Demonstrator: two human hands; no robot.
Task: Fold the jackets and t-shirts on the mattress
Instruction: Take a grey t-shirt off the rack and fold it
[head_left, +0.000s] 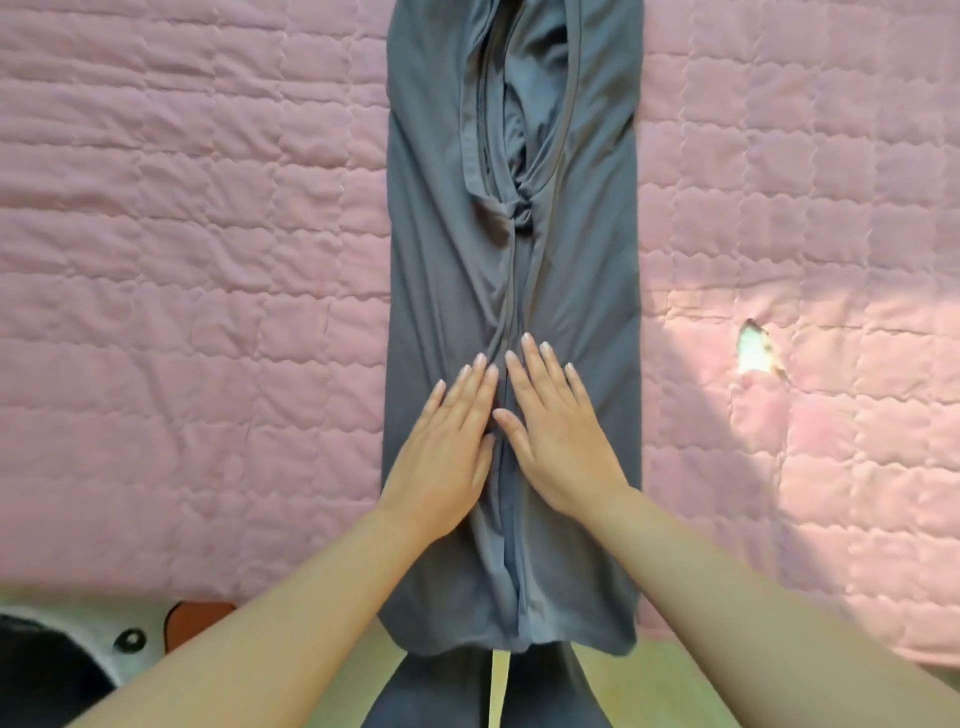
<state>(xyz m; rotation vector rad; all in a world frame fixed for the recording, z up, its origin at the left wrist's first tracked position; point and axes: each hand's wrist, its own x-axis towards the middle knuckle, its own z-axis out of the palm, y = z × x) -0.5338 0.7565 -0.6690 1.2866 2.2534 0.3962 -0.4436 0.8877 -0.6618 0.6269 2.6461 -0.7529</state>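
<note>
A grey garment lies lengthwise down the middle of the pink quilted mattress, both sides folded in so the edges meet along a centre line. Its far end shows bunched layers and a twisted knot of fabric. My left hand lies flat on the left flap, fingers straight. My right hand lies flat on the right flap, just across the centre seam. Both palms press on the cloth. The near end of the garment hangs over the mattress edge.
A small tear with pale filling shows in the quilt at the right, in a patch of sunlight. Beyond the near mattress edge are a greenish floor and a dark, white and orange object at lower left.
</note>
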